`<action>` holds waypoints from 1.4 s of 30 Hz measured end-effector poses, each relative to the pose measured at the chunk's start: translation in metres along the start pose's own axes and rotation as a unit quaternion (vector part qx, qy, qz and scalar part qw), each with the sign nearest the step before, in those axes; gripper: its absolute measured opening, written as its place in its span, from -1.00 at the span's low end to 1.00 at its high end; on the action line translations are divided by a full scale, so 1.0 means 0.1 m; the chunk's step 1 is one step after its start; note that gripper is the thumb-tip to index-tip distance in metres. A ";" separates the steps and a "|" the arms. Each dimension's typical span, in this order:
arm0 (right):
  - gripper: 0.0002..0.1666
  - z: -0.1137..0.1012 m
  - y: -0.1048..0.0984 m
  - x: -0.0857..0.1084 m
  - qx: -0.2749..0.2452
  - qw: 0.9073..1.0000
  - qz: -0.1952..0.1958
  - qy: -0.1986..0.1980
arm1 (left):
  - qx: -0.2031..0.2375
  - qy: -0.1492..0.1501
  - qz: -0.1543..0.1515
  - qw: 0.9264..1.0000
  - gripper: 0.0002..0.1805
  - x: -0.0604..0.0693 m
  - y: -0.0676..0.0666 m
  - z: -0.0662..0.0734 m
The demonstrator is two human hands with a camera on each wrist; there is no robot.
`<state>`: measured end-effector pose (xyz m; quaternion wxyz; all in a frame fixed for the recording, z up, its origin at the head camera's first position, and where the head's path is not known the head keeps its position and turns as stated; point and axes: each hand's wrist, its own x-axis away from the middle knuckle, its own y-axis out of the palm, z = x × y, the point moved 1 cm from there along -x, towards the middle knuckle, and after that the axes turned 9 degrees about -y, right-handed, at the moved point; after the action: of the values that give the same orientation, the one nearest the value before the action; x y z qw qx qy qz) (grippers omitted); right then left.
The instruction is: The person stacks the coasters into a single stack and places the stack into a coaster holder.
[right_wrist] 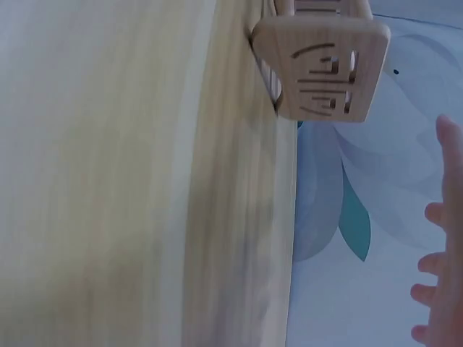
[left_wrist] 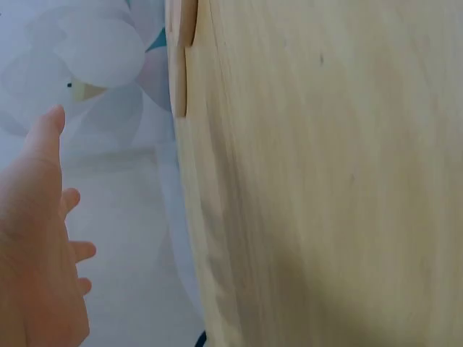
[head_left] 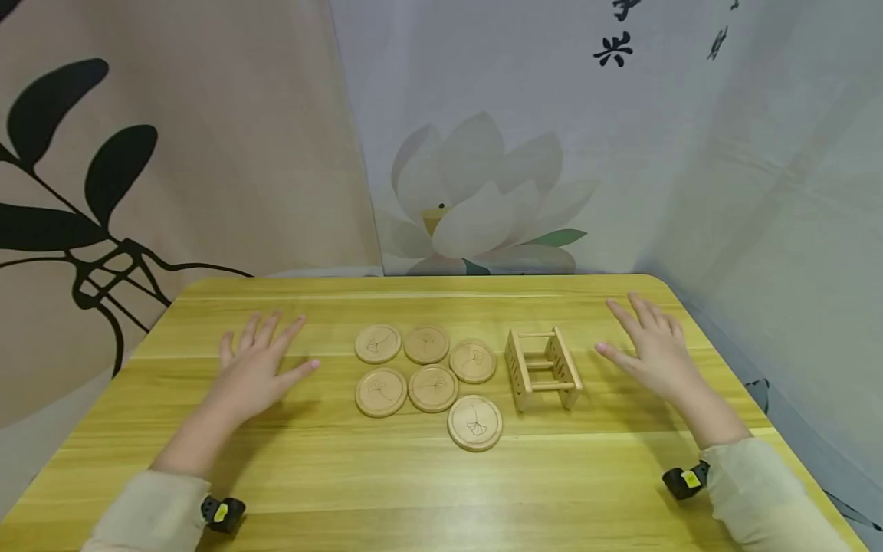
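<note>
Several round wooden coasters, each with a thin leaf-like line drawing, lie flat mid-table; the nearest coaster (head_left: 474,422) is at the front right of the group. Just right of them stands a small wooden rack (head_left: 522,376) with slatted sides and crossbars, its cut-out side panel (right_wrist: 329,69) seen in the right wrist view. Left of the coasters, my left hand (head_left: 257,376) hovers over the table with fingers spread, holding nothing. My right hand (head_left: 651,345) is to the right of the rack, fingers spread, apart from it and holding nothing.
All of this is on a yellowish wooden table (head_left: 331,491) with rounded far corners. Behind it hangs a pale curtain (head_left: 276,153) printed with a lotus and dark leaves. A small black camera (head_left: 224,514) sits at the left wrist, another camera (head_left: 685,481) at the right.
</note>
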<state>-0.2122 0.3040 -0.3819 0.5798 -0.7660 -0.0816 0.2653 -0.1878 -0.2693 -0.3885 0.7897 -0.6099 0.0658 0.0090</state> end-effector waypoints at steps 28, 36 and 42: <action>-0.35 -0.13 0.33 0.00 -0.247 0.967 0.069 -0.004 | 0.119 0.041 -0.004 0.992 -0.08 0.06 0.31 0.43; -0.40 -0.11 0.44 0.00 -0.314 0.947 0.071 -0.013 | 0.177 0.031 -0.017 0.984 -0.07 0.10 0.44 0.50; -0.43 -0.09 0.53 0.01 -0.367 0.929 0.057 -0.009 | 0.210 0.027 -0.032 0.977 -0.04 0.12 0.52 0.53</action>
<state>-0.2165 0.2797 -0.4294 0.2416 -0.9262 -0.1350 0.2562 -0.1756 -0.2054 -0.4263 0.8980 -0.4321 0.0680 -0.0467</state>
